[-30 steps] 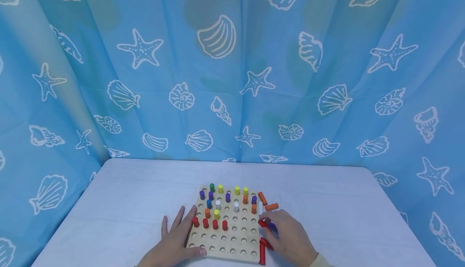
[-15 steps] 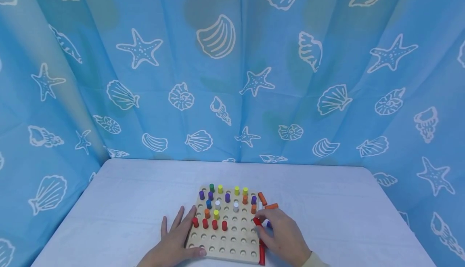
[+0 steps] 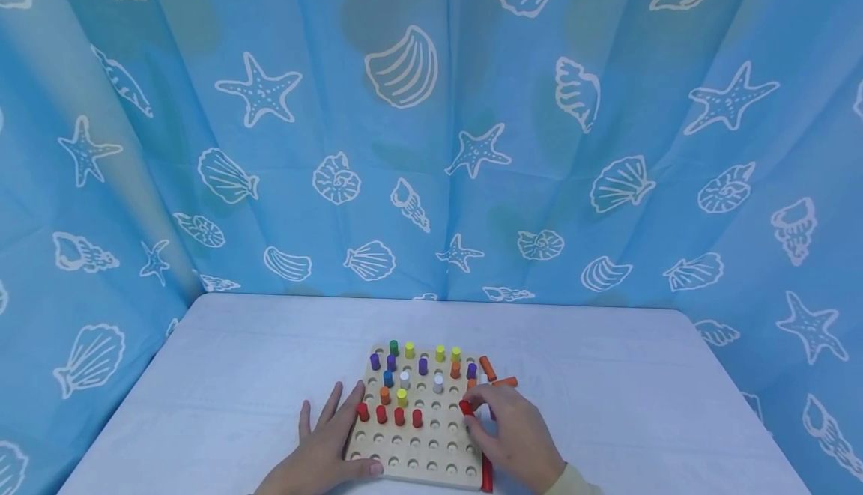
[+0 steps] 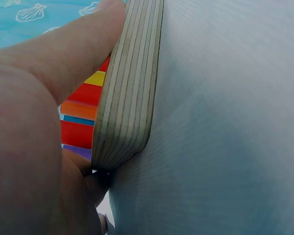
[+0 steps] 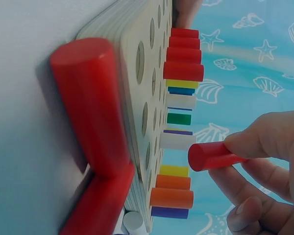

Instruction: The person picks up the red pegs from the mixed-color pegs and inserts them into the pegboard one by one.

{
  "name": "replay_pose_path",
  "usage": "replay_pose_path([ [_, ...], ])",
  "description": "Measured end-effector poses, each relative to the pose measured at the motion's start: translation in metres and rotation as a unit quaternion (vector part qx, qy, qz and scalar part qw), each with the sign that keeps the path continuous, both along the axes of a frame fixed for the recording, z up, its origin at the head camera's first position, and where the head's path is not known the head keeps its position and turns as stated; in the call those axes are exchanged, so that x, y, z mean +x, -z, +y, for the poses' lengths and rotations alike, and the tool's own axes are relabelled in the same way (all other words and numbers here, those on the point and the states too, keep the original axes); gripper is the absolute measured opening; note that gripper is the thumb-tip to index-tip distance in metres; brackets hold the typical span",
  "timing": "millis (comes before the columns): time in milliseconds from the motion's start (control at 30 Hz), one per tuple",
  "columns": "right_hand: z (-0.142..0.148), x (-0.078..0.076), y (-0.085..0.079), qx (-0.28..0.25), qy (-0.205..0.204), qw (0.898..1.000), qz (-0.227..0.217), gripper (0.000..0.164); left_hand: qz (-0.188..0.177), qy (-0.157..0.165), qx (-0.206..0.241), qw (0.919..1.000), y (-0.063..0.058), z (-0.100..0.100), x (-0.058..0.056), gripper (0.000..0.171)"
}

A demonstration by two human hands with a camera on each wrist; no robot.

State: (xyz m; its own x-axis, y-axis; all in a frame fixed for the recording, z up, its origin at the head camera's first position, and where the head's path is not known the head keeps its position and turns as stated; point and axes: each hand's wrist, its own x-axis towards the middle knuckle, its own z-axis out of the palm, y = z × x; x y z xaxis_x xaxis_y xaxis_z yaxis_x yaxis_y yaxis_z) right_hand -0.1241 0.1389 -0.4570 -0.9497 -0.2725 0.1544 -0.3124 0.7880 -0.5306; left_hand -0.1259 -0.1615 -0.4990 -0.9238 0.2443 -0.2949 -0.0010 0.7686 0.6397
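Observation:
A wooden pegboard (image 3: 423,446) lies on the table with coloured pegs upright in its back half. My left hand (image 3: 320,446) rests at its near left corner, fingers spread along the left side and thumb at the front edge. In the left wrist view the thumb (image 4: 83,54) lies against the layered side of the board. Over the board's right part, my right hand (image 3: 515,435) pinches a red peg (image 5: 213,155) between thumb and fingertips. This peg is tilted and held above the holes. A row of red pegs (image 3: 399,416) stands in the board's left half.
Along the board's right edge lie loose red pegs (image 5: 90,98), partly hidden by my right hand in the head view. Orange pegs (image 3: 488,368) lie off the back right corner. A blue shell-patterned curtain (image 3: 431,143) hangs behind the white table (image 3: 607,360).
My right hand has picked up a red peg from beside the board and carried it left, over the board's right columns. My left hand stays in place.

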Motion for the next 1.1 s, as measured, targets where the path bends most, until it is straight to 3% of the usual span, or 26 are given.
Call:
replay_pose_path([
  [367, -0.007, -0.002, 0.002, -0.017, -0.009, 1.000, -0.007, 0.017, -0.007, -0.004, 0.000, 1.0000, 0.000, 0.000, -0.001, 0.126],
  [767, -0.016, 0.000, 0.004, -0.017, -0.017, 0.999, 0.027, 0.018, -0.002, 0.000, -0.003, 1.0000, 0.000, -0.001, 0.001, 0.127],
  [1100, -0.021, -0.002, 0.007, -0.032, -0.024, 0.999, 0.019, 0.017, 0.002, 0.003, -0.003, 1.0000, 0.001, -0.001, 0.000, 0.126],
])
